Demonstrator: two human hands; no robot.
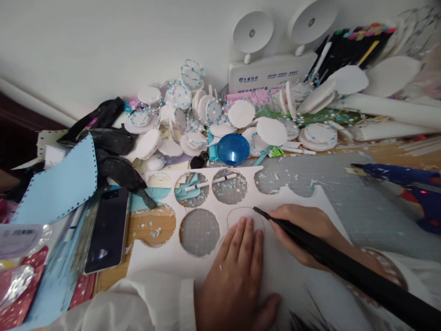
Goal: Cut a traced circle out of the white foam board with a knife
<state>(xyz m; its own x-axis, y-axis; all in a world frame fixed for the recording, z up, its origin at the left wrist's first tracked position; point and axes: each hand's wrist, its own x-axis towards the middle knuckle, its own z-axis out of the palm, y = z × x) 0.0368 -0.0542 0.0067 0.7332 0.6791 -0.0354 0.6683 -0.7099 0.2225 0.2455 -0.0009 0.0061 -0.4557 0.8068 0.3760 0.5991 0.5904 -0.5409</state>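
A white foam sheet (151, 259) with several round holes lies before me. My left hand (237, 271) rests flat on it, fingers stretched out, over the lower part of a thin drawn circle. My right hand (306, 230) grips a long black pen-like tool (310, 243) with a thick dark body running to the lower right. The tool's tip touches the sheet at the upper right of the circle's outline. Through the holes show a grey cutting mat (296, 168), small scraps and a white stick (223, 178).
White foam discs (272, 132), some with blue beads, pile up behind the sheet near a blue round lid (233, 149). A phone (108, 230) lies left, a blue glue gun (406, 179) right. Markers (361, 50) and a twin-lamp emergency light (272, 69) stand at the back.
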